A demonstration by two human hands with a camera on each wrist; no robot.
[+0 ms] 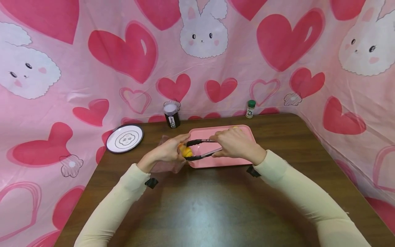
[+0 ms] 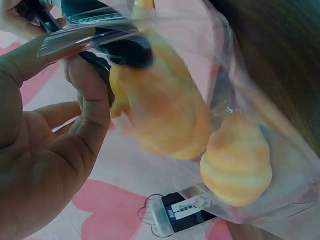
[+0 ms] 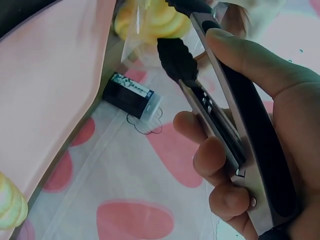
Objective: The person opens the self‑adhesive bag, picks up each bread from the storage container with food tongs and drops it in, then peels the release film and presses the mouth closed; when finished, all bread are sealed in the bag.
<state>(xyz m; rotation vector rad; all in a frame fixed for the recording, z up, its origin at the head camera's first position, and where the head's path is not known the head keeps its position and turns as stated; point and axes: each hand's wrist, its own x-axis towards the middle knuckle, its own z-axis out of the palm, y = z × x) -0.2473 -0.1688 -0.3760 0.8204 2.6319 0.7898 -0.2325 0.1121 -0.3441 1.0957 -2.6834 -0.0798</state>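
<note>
My left hand (image 1: 170, 150) pinches the rim of a clear plastic bag (image 1: 166, 166) at the tray's left end. Two golden bread rolls show through the film in the left wrist view: a larger roll (image 2: 165, 105) by the mouth and a smaller roll (image 2: 237, 160) deeper in. My right hand (image 1: 232, 143) grips metal tongs (image 3: 215, 117) with black tips, which stand apart at the bag's mouth. One black tip overlaps the larger roll; whether it touches is unclear. Another roll (image 3: 11, 202) lies on the pink tray (image 1: 222, 162), mostly hidden by my right hand in the head view.
A white plate (image 1: 124, 138) with a dark rim sits at the back left. Behind the tray stand a dark jar (image 1: 171, 116) with a pale lid and a small green-capped shaker (image 1: 250, 109). A pink heart-patterned cloth (image 1: 197, 68) hangs along the table's back.
</note>
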